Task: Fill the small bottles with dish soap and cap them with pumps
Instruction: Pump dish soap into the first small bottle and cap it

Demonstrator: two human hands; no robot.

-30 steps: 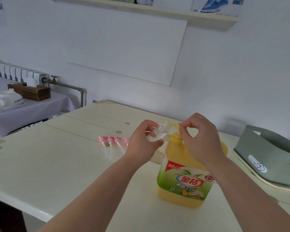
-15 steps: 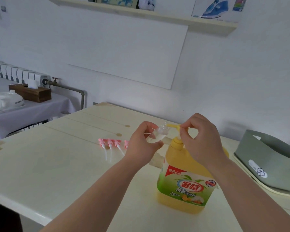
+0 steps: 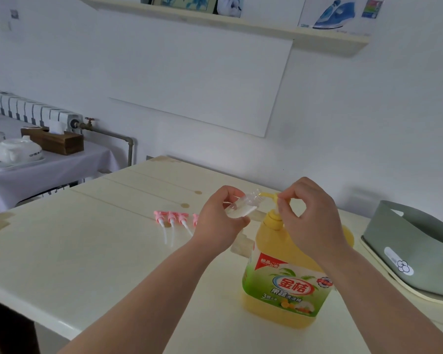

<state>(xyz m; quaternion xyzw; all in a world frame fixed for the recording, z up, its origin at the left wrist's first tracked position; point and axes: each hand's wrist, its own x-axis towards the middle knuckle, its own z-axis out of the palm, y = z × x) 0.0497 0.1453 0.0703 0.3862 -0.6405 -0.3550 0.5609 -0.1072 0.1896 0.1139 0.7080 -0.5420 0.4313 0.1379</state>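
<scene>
Gripping a small clear bottle (image 3: 241, 208) in the head view, the left hand (image 3: 221, 221) curls its thumb and fingers round the body and holds it tilted, mouth up and to the right, above the table (image 3: 74, 251). The bottle's mouth meets the tip of the yellow pump spout (image 3: 266, 195) on the big dish soap jug (image 3: 289, 282), which stands upright on the table, right of its middle. A little clear liquid seems to lie in the bottle's low end. The right hand (image 3: 310, 218) sits over the top of the jug with its fingers curled, thumb and forefinger pinching the spout where it meets the pump stem.

Left of the left hand, a row of pink pumps (image 3: 172, 218) lies flat on the table with the tubes pointing toward the near edge. The rightmost one is partly hidden by the hand. Just beside the jug's left shoulder lie pale translucent shapes (image 3: 241, 245), too hidden to make out.

At the right edge a grey-green basin (image 3: 414, 246) rests on a pale tray (image 3: 394, 284). Far left, a cloth-covered side table (image 3: 49, 172) carries a white teapot (image 3: 16, 150) and a wooden tissue box (image 3: 59, 140).
</scene>
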